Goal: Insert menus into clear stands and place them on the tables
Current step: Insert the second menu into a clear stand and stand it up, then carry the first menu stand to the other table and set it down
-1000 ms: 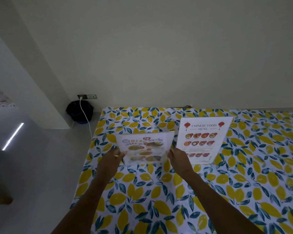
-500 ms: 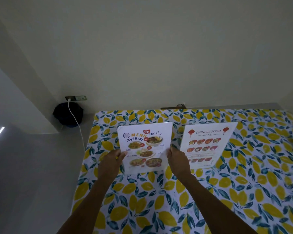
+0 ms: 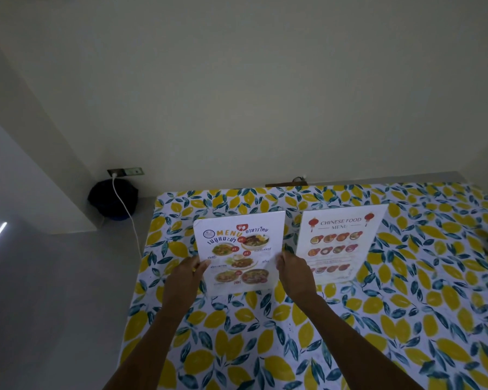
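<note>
Now you are setting the Thai menu stand (image 3: 238, 256) on the lemon-print table (image 3: 378, 319), your left hand (image 3: 185, 273) and right hand (image 3: 295, 270) pinching its side edges. At its 3 o'clock stands the Chinese food menu (image 3: 340, 243). Next, probably: seat the base flat, then release.

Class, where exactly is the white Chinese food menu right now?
In the head view, the white Chinese food menu stands on the lemon-print tablecloth, just right of the right hand and the Thai menu.
</note>
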{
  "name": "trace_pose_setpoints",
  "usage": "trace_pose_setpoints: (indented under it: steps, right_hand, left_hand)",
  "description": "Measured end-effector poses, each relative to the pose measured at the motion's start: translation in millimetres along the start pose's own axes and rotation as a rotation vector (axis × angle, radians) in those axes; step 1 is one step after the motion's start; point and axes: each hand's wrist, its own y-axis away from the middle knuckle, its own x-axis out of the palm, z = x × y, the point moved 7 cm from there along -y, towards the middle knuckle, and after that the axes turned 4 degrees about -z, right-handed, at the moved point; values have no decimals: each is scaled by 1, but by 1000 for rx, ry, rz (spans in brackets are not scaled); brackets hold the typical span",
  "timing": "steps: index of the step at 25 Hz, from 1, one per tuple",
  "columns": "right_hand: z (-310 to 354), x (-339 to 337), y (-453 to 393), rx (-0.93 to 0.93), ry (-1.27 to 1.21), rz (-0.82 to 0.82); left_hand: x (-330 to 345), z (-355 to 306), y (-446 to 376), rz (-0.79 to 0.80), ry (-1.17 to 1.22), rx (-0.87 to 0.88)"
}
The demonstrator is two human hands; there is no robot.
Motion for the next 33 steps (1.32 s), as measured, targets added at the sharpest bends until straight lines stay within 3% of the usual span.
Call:
trace_pose_setpoints:
  steps: [6, 20, 26, 33]
  right_hand:
    - [-12, 13, 8, 58, -7, 98]
    - [-8, -5, 24, -75, -143, 195]
    - [-15, -41, 38, -61, -296, 237]
    - [-46, -104, 61, -183, -314, 231]
  left_hand:
    - [4, -1, 0, 35, -27, -65]
    - [1, -5, 11, 158, -8, -197]
    - [-12, -42, 38, 85, -15, -259]
    - [-11, -124, 97, -41, 12, -240]
